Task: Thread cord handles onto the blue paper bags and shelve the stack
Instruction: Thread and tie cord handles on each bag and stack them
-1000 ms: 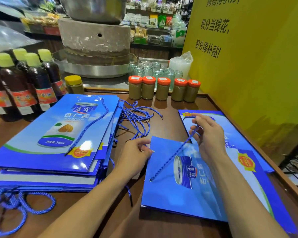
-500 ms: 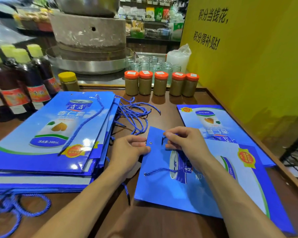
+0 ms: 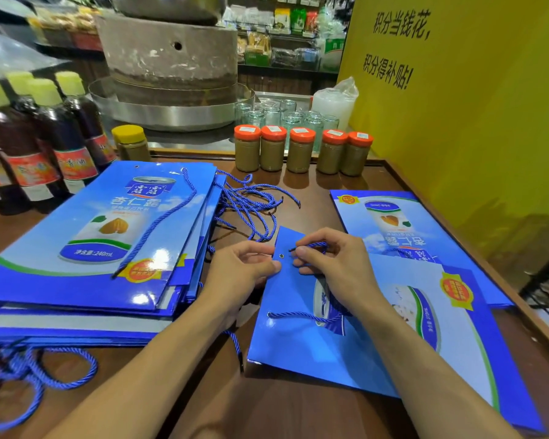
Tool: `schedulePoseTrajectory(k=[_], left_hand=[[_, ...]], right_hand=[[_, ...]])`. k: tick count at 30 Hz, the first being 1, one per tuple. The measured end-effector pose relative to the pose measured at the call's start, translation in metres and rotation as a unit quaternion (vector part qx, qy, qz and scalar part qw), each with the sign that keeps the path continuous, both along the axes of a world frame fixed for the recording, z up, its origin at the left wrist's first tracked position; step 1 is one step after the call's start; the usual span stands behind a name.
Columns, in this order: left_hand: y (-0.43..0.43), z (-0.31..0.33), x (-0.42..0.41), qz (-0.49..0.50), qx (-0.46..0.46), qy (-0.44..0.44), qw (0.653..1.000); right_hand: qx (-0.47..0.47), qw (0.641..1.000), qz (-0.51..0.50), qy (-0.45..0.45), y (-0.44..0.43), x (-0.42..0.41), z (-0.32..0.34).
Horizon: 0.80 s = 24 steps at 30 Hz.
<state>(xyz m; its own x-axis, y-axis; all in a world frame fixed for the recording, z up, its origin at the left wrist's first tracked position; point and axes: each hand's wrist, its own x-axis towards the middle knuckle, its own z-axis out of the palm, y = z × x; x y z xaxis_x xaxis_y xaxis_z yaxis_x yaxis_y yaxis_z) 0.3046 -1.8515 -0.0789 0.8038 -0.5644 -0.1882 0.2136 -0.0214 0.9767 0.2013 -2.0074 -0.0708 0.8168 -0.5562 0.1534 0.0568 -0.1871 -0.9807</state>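
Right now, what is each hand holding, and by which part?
Right hand pinches the blue cord near its tip; left hand grips the bag by its edge beside the eyelet.

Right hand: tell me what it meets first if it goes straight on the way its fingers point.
The right hand, pinching the cord, points left. First it would likely reach the eyelet in the blue bag, then the left hand just beyond.

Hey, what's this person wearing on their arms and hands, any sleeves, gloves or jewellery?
Nothing shows on either. The left hand and right hand are bare, without gloves or rings, and the left forearm and right forearm are uncovered down to the frame's edge: no sleeves, watch or bracelet in view.
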Motion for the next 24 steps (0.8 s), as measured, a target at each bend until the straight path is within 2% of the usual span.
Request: schedulePoseTrajectory(k=[3,7,13,24], left_hand=[[-0.0015,-0.0012,-0.0017,-0.013,-0.002,0.001,1.0],[-0.0033,0.0002,-0.0024,-0.03,-0.007,0.003,1.0],[-0.0042,-0.0023,-0.002,-0.029,-0.013,0.006,0.999],[-0.0021,-0.0045,-0.0025,-0.022,-0.023,-0.048,0.998]], right_hand=[[-0.062,0.998,-0.007,0.017,0.0038,0.002,-0.003],[-0.081,0.996,-0.024,0.036,0.0043,0.0028,-0.0041],[-0.058,0.997,-0.029,0.044,-0.0003,0.0014,-0.0054],[-0.094,0.994,-0.028,0.046,0.0026,-0.0012,-0.0003]])
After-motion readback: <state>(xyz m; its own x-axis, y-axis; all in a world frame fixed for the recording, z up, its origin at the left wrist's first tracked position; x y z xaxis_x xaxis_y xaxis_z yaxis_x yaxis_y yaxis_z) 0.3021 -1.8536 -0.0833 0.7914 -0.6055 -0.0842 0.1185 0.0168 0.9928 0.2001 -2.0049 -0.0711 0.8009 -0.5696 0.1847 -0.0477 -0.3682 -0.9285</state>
